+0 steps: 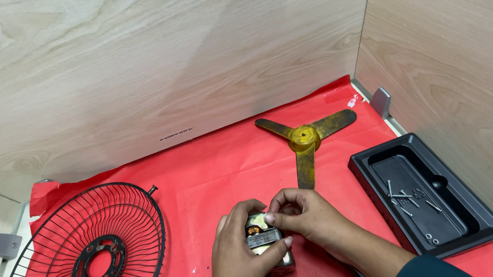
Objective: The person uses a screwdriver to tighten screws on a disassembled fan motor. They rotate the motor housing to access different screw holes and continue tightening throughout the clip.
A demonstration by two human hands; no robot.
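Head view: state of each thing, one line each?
Fan motor: off the fan, gripped by both hands over the red mat.
Left hand: wrapped around the motor.
Right hand: fingertips pinching at the motor's top.
Fan blade: detached, lying flat on the mat.
Wire guard: detached, lying on the mat's left side.
Black tray: open, holding loose screws.
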